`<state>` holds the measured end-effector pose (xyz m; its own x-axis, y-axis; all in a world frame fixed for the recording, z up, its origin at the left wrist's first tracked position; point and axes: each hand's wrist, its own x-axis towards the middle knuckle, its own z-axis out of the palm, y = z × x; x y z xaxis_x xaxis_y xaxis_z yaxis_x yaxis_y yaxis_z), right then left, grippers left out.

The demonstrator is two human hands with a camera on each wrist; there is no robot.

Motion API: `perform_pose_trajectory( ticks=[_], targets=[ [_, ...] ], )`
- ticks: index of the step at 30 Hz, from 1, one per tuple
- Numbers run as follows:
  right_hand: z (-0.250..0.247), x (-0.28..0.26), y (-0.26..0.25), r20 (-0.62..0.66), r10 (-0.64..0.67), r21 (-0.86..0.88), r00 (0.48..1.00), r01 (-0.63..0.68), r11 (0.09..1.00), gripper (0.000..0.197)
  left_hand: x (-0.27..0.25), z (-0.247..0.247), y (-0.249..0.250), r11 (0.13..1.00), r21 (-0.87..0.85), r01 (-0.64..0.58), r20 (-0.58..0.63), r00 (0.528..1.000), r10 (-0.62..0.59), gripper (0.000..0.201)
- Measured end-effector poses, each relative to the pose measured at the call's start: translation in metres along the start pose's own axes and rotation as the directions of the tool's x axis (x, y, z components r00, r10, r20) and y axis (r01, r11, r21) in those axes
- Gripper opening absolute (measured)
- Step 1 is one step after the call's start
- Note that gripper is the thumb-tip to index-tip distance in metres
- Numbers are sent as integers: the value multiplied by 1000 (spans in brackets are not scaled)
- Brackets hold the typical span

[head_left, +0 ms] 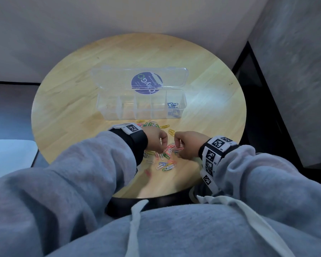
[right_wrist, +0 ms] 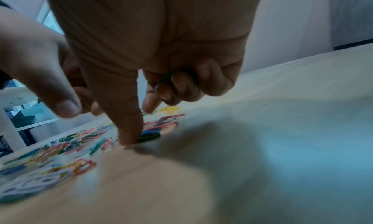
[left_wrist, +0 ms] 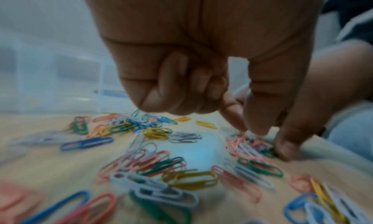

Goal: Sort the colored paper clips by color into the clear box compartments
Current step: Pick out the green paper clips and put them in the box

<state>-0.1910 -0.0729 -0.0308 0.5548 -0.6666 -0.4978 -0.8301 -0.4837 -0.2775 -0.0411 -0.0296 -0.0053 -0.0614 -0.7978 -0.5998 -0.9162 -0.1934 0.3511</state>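
On the round wooden table point(head_left: 67, 101), before the clear plastic compartment box point(head_left: 141, 106), lay thin coloured wire paper clips point(head_left: 165, 164): light, slippery, best pinched edgewise. The left hand point(head_left: 156, 140) hovered with fingers curled, seemingly empty; the right hand point(head_left: 185, 143) cupped green clips, forefinger pressing another

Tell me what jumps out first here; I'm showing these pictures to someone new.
A scatter of colored paper clips on the near part of the round wooden table, with the left hand and right hand picking at it. Behind it lies an open clear box; only its rightmost compartment holds clips, dark blue ones. The right hand seems to cup something green in its curled fingers.
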Motion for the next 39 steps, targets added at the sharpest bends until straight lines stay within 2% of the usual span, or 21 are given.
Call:
perform_pose_trajectory(
  ticks=[4, 8, 16, 20, 24, 29, 35, 37, 39],
  targets=[
    [-4, -3, -1, 44, 35, -100, 998, -31, 994, 11, 4, 5, 10, 986, 168, -10, -8, 1000, 11, 12],
    [-4, -4, -2, 38, 47, -101, 998, -43, 994, 20, 8, 10, 17, 972, 232, -26, 17, 1000, 22, 16],
    [-5, -2, -4, 17, 42, -114, 999, -40, 993, 19, 12, 18, 14, 975, 223, 22, -4, 1000, -22, 12],
    [-3, -3, -1, -21, -5, -67, 1000, 4, 998, 11, 11, 19, 13, 974, 224, -42, -24, 999, 48, 19],
    [-1, -4, 2, 17, -72, 0, 997, 72, 997, 15, 7, 21, 15, 964, 235, -122, 32, 992, 118, 16],
    [-2, -5, 4, 26, -20, 0, 999, 20, 1000, 15, 6, 20, 16, 952, 289, -99, 20, 995, 97, 16],
    [0, -4, 2, 56, 33, -14, 998, -33, 999, 11, 8, 20, 11, 970, 239, -38, -3, 999, 40, 7],
    [0, -5, 3, 76, 70, 69, 995, -76, 995, 14, 8, 20, 7, 984, 177, -27, 2, 1000, 27, 10],
    [-3, -5, 6, 113, 111, 225, 987, -134, 965, 18, 7, 18, 2, 999, 46, -7, -14, 1000, 8, 15]
  ],
)
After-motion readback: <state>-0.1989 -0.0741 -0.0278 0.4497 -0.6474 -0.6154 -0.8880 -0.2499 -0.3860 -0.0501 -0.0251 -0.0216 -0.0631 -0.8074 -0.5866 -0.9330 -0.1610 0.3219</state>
